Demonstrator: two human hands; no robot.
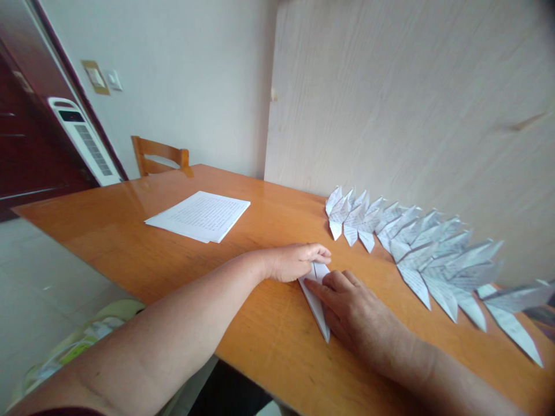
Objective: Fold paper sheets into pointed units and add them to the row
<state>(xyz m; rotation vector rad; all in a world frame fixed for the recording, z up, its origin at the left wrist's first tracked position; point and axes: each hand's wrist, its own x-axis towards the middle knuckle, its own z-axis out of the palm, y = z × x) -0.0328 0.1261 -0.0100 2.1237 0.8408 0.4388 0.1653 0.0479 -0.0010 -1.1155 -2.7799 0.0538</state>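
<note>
A narrow folded sheet of paper (313,301) lies on the wooden table, its pointed end toward me. My left hand (295,260) rests over the far end of it, fingers bent and closed on the paper's edge. From the right, my right hand (353,306) presses on the folded paper, with the index finger lying across its upper part and the other fingers curled along its side. Part of the paper is hidden beneath both hands.
Rows of folded paper pieces (416,237) stand along the table's right side by a pale wooden panel (390,98). A stack of written sheets (203,216) lies on the table (117,231) at left. Beyond the far edge is a wooden chair (162,153).
</note>
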